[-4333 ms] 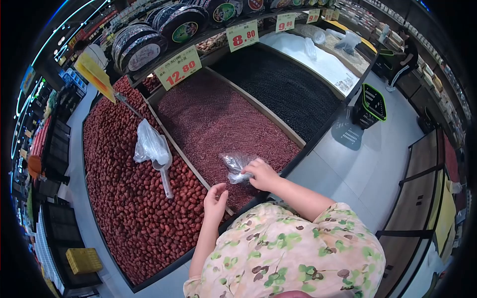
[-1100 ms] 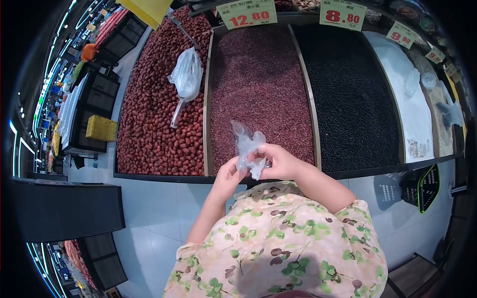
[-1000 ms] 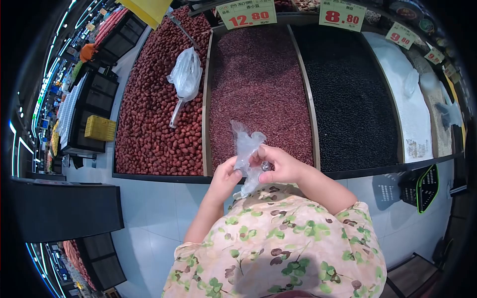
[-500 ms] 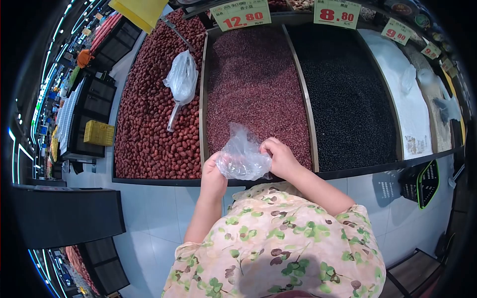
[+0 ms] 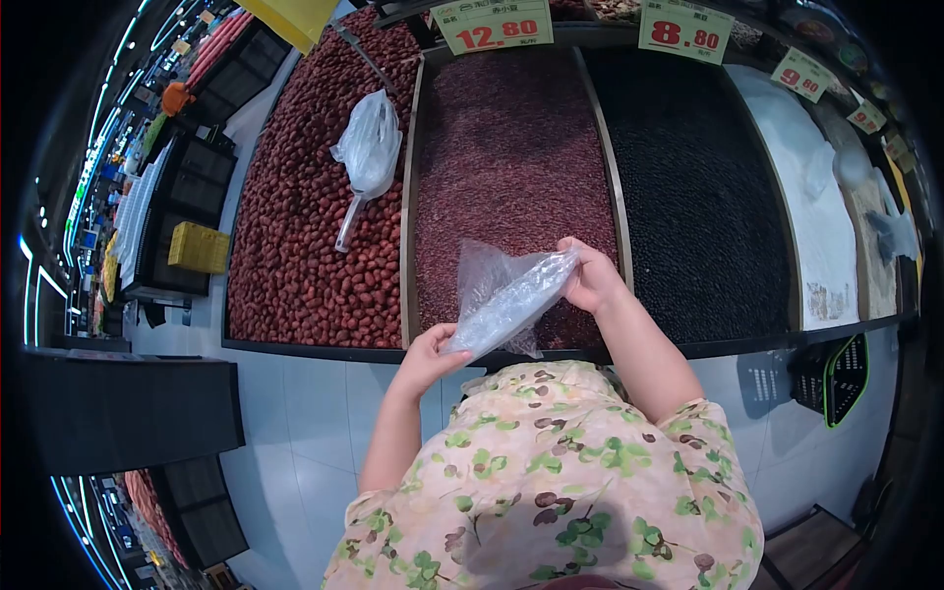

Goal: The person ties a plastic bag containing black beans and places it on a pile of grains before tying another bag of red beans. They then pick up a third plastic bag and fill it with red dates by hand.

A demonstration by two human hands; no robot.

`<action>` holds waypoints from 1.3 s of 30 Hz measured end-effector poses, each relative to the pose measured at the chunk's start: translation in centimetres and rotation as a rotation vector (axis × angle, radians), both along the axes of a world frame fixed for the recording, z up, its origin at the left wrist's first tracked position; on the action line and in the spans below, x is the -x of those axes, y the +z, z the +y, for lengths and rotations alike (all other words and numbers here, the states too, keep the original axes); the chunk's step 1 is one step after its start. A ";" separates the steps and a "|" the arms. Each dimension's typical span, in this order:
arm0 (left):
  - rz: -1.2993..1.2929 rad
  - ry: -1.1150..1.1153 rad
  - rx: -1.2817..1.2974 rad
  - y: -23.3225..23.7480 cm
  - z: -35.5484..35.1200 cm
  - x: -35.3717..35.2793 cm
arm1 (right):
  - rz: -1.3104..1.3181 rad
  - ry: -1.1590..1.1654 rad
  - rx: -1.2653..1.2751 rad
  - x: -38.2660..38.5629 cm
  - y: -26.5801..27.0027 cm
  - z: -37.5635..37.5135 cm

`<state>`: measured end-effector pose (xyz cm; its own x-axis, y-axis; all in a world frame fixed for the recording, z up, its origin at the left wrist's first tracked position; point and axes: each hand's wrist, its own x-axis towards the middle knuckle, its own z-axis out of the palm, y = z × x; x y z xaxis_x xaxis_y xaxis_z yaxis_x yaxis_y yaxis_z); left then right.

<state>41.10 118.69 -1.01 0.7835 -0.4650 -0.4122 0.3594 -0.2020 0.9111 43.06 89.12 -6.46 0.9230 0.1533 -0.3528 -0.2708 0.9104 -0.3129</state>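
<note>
Stretched between my hands is a clear plastic bag (image 5: 513, 300), its mouth pulled into a long slanted edge. My left hand (image 5: 430, 360) is closed on the lower left end, thumb toward the bag. Higher and to the right, my right hand (image 5: 592, 276) pinches the other end. Both hands are over the front of a bin of small red beans (image 5: 511, 177). In the neighbouring bin of dried red dates (image 5: 305, 246) lies a scoop (image 5: 349, 224) whose other end is wrapped in a plastic bag (image 5: 372, 146).
Black beans (image 5: 678, 197) fill the bin to the right, past a wooden divider (image 5: 602, 147). Beyond them is a white bin section (image 5: 796, 197). Price signs (image 5: 492, 28) stand along the back. A black basket with a green rim (image 5: 844, 382) is at the lower right, a yellow crate (image 5: 198, 247) at the left.
My hands have moved apart, the right one up and to the right. The bag, bunched before, is now drawn out between them.
</note>
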 end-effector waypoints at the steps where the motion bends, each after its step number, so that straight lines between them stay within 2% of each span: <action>1: -0.011 -0.077 -0.074 -0.6 0.1 0.0 | -0.047 0.035 -0.015 -0.3 0.4 0.0; 3: 0.067 -0.125 -0.114 -1.6 0.6 -0.5 | -0.094 0.070 -0.030 -0.4 1.5 -0.1; 5: -0.005 0.028 -0.117 -2.0 0.4 -0.7 | -0.010 0.032 0.028 -0.4 3.1 0.0; 7: 0.060 0.285 0.231 -2.2 0.2 -1.2 | -0.027 0.041 0.115 -0.2 2.8 -0.7; 8: 0.117 0.341 0.344 -3.0 0.7 -2.0 | -0.044 0.045 0.201 0.0 2.5 -1.2; 9: 0.120 0.342 0.344 -3.4 0.8 -2.3 | -0.041 0.046 0.202 0.1 2.0 -1.5; 11: 0.304 0.370 0.598 -3.2 -0.1 -3.0 | -0.016 0.065 0.421 0.3 1.0 -2.0; 13: 0.361 0.352 0.638 -3.1 -1.2 -3.3 | -0.003 -0.019 0.434 0.7 0.6 -2.2; 15: 0.542 0.516 0.682 -2.5 -2.4 -3.5 | 0.008 -0.108 0.446 1.0 0.7 -2.2; 18: 0.512 0.493 0.651 -1.8 -3.5 -3.8 | -0.154 -0.419 1.225 2.3 2.5 -1.4; 19: 0.500 0.491 0.631 -1.6 -3.8 -4.0 | -0.151 -0.421 1.224 3.1 4.2 -1.2; 21: 0.500 0.477 0.623 -1.0 -4.5 -4.0 | -0.702 -0.568 1.687 4.6 7.5 -0.5; 23: 0.500 0.456 0.613 -0.7 -5.1 -4.0 | -0.894 -0.272 1.511 5.0 8.1 1.2; 25: 0.501 0.393 0.628 -0.4 -5.4 -4.0 | -0.956 -0.113 1.514 4.1 8.2 3.5; 27: 0.476 0.359 0.636 0.0 -5.6 -4.1 | -0.919 -0.045 1.580 2.8 5.7 5.3; 29: 0.444 0.334 0.645 0.8 -5.4 -4.4 | -0.893 0.027 1.638 2.1 5.4 6.0; 31: 0.375 0.401 0.644 1.5 -5.2 -5.0 | -0.908 0.463 1.678 1.9 5.6 6.0; 33: 0.378 0.472 0.816 0.4 -3.6 -6.2 | -0.957 0.467 1.716 1.9 5.0 6.0; 35: 0.333 0.470 0.883 0.0 -2.8 -7.3 | -0.906 0.621 1.787 2.0 4.8 5.2; 37: 0.310 0.503 0.842 0.0 -3.0 -7.3 | -0.906 0.611 1.792 2.1 3.8 4.5; 39: 0.291 0.526 0.796 0.8 -3.7 -6.9 | -0.823 0.700 1.821 2.2 3.1 3.9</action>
<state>47.99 115.00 -0.18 0.8873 -0.3121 -0.3396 0.4584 0.6783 0.5743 40.85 93.05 -3.32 0.8621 0.4946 -0.1100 0.2809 -0.6472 -0.7087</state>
